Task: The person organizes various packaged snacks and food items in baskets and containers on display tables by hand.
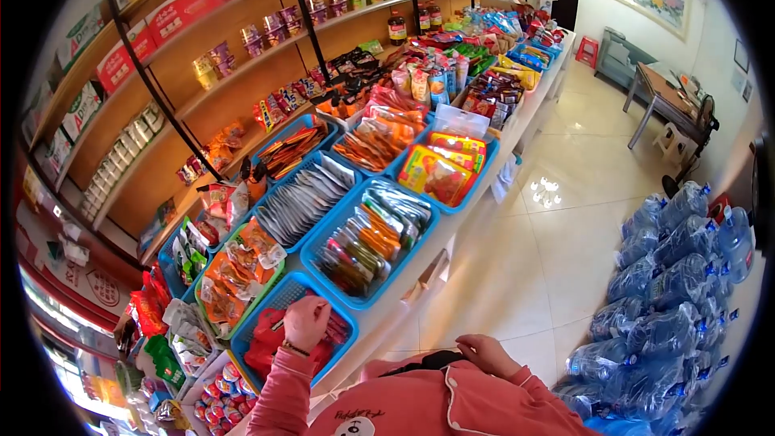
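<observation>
My left hand (307,323) is closed, fingers curled in, over a blue basket (349,337) at the near end of the counter. Red packets (270,347) lie in that basket under and around the hand. What the fingers hold, if anything, is hidden. My right hand (488,354) is low in front of my body, away from the counter. Its fingers are loosely bent and somewhat apart, with nothing visible in them. A neighbouring blue basket (359,303) contains upright green, orange and silver packets (370,238).
More snack baskets, one with silver packets (307,198), line the long counter (420,270). Shelves (234,73) of boxes and cups stand along the left. Large water bottles (658,323) are stacked at right on the tiled floor (517,274). A desk (666,93) stands farther back.
</observation>
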Motion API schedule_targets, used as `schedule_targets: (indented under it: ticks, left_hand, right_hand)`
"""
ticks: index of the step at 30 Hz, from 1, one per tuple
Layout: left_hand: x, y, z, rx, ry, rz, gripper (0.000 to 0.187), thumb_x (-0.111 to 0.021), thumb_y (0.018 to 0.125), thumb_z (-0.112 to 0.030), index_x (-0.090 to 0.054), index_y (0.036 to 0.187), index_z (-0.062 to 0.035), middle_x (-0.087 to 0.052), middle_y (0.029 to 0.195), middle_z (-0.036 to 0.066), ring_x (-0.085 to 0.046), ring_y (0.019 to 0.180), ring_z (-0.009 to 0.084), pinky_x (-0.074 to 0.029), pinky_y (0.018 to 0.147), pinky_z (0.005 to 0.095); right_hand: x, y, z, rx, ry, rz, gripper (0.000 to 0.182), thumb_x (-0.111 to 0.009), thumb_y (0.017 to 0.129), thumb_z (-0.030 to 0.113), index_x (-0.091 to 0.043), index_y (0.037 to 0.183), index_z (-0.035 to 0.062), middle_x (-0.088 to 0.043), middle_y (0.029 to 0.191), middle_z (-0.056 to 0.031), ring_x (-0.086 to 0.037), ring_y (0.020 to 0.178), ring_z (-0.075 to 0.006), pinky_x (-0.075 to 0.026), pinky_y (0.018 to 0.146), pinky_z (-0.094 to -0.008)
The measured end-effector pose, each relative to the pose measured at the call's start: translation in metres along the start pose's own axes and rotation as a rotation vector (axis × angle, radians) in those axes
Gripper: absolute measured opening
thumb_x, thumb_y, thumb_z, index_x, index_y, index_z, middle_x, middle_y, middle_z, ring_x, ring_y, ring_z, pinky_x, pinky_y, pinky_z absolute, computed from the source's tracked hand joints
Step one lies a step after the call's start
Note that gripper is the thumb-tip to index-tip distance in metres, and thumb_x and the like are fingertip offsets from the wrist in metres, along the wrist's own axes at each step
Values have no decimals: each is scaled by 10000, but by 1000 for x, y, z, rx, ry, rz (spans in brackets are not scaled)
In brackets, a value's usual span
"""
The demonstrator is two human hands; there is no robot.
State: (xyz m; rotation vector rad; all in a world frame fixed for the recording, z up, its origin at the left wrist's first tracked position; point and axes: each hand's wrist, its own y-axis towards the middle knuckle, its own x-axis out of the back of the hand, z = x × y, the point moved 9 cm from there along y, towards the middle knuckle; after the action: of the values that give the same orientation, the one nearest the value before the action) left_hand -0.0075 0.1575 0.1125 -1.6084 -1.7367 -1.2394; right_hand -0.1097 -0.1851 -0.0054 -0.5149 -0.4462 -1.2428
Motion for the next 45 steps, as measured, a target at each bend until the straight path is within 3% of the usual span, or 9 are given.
schedule_targets:
  ticks: [9,13,22,29,34,36,38,39,45]
  left_hand:
    - [-88,60,-105,-401,-202,213,178,-640,806,-190,-656,900,-40,-660,884,131,-635,817,320,-507,727,397]
    - [-123,101,-132,-327,-293,379,220,-616,848,-220,-643,960,-33,-642,945,149,-613,874,330,-490,760,387]
    - [-203,251,-197,-436,-505,343,356,-668,846,-204,-585,1148,-34,-598,1155,160,-569,1088,316,-458,917,365]
    - [-311,386,-233,-442,-429,202,526,-660,799,-245,-497,1262,-55,-523,1276,168,-452,1227,341,-340,1055,420]
    - [-366,402,-268,-669,110,337,649,-702,750,-407,-491,1277,-94,-553,1220,165,-450,1214,328,-320,1037,444]
    - [-352,401,-267,-749,82,177,492,-688,766,-449,-627,1107,-100,-629,1021,135,-533,1081,299,-390,926,421]
    - [-378,391,-253,-703,266,618,356,-660,795,-455,-708,843,-106,-635,809,84,-581,902,272,-420,797,417]
    - [-361,384,-254,-797,135,449,361,-636,811,-443,-695,662,-120,-607,715,59,-574,769,253,-414,700,404]
    - [-296,355,-235,-610,-87,193,320,-704,739,-375,-630,727,-64,-585,758,65,-564,777,274,-429,722,400]
  right_hand:
    - [35,-11,-25,-123,88,-86,237,-591,899,183,-645,1059,17,-667,1002,-176,-643,905,-331,-512,795,-362]
    - [60,-5,-48,-131,136,-214,231,-586,887,181,-648,1052,31,-671,956,-169,-640,876,-336,-510,772,-368]
    - [146,92,-87,-165,137,-151,232,-618,892,191,-653,1043,18,-682,936,-167,-670,823,-274,-522,732,-337]
    - [212,201,-88,-124,122,2,255,-584,907,212,-645,1073,28,-669,948,-182,-652,833,-311,-515,749,-349]
    - [254,237,-98,-109,114,-93,246,-598,892,191,-649,1063,22,-676,927,-166,-658,790,-281,-519,724,-344]
    - [261,243,-103,-153,180,-93,203,-612,890,152,-651,1032,13,-684,914,-127,-642,756,-206,-506,703,-303]
    - [264,252,-111,-170,198,-75,212,-611,895,156,-646,1039,5,-685,910,-121,-641,758,-198,-509,708,-299]
    - [267,258,-117,-180,206,-57,221,-610,899,159,-641,1046,-3,-685,907,-114,-640,759,-191,-511,713,-295]
    - [296,347,-125,-129,557,-141,347,-596,921,203,-574,1144,-63,-666,914,-109,-623,809,-140,-506,721,-278]
